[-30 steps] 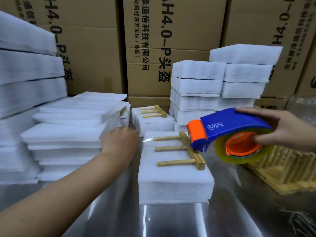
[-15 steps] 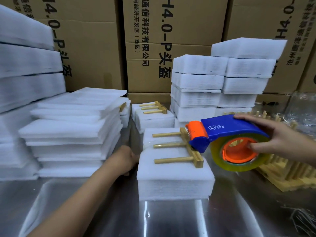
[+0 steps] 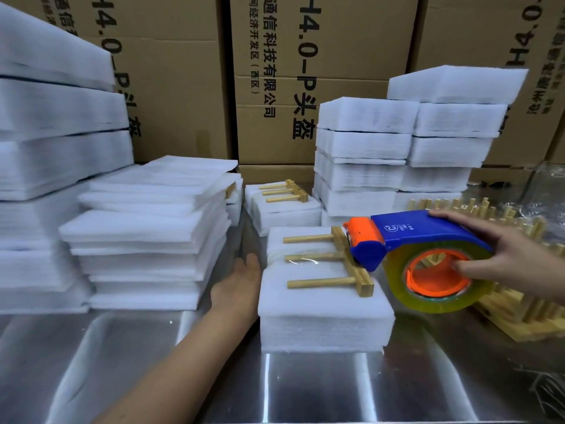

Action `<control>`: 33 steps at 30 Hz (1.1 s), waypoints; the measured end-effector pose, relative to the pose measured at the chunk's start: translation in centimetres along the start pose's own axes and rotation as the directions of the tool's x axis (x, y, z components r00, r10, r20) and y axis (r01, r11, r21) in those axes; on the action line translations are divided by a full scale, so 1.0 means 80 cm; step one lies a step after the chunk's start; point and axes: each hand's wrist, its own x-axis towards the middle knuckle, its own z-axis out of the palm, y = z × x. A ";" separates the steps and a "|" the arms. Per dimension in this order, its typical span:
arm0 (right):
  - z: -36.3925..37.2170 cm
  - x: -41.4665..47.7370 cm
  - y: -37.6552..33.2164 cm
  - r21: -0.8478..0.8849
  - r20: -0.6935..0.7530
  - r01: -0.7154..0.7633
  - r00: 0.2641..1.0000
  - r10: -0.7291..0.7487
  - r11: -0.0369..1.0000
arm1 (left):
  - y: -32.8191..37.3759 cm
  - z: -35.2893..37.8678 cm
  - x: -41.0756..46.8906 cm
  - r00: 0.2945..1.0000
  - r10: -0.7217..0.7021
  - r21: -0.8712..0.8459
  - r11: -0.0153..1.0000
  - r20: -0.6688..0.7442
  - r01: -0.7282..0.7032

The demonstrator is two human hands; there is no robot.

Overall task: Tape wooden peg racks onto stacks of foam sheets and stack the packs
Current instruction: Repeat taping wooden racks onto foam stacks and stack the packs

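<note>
**Dispenser on the rack, left hand at the foam**

On the steel counter (image 3: 305, 390), the foam stack (image 3: 321, 319) sits between your hands. Your right hand (image 3: 504, 258) grips the tape dispenser (image 3: 406, 237), fingers over its blue top and thumb in the orange core. The dispenser's nose touches the peg rack (image 3: 334, 264) lying on the stack. Your left hand (image 3: 237, 289) lies flat, fingers straight, against the stack's left side.

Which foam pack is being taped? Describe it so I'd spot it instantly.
On the shiny metal table before the cardboard boxes, take the nearest foam stack, between the left hand and right hand. Only its wooden peg rack has a blue-and-orange tape dispenser against it.
</note>
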 end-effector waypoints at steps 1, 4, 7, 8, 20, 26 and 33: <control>0.001 -0.001 0.000 0.003 0.001 -0.010 1.000 0.010 1.000 | -0.001 0.001 0.000 1.000 0.004 0.014 1.000 0.005 -0.004; 0.005 -0.004 0.003 0.003 -0.001 -0.034 0.999 0.034 0.999 | -0.009 0.009 0.002 0.999 0.033 0.142 0.989 0.020 -0.035; 0.011 -0.004 0.008 -0.011 -0.035 -0.038 0.999 0.038 0.999 | -0.013 0.014 0.008 0.997 0.062 0.291 0.954 0.034 -0.069; 0.013 -0.005 0.008 -0.010 -0.046 -0.037 0.998 0.036 0.999 | -0.012 0.015 0.010 0.997 0.061 0.305 0.950 0.044 -0.071; 0.056 -0.020 0.011 0.177 -0.194 -0.003 0.980 0.038 0.984 | -0.033 0.025 0.016 0.972 0.215 0.076 0.972 0.090 -0.222; 0.062 -0.026 0.013 0.248 -0.246 0.009 0.968 0.054 0.969 | -0.037 0.032 0.017 0.979 0.189 -0.002 0.982 0.078 -0.190; 0.063 -0.029 0.027 0.239 -0.245 0.025 0.969 0.036 0.971 | -0.021 -0.007 0.013 0.990 -0.130 -0.894 0.436 0.051 0.103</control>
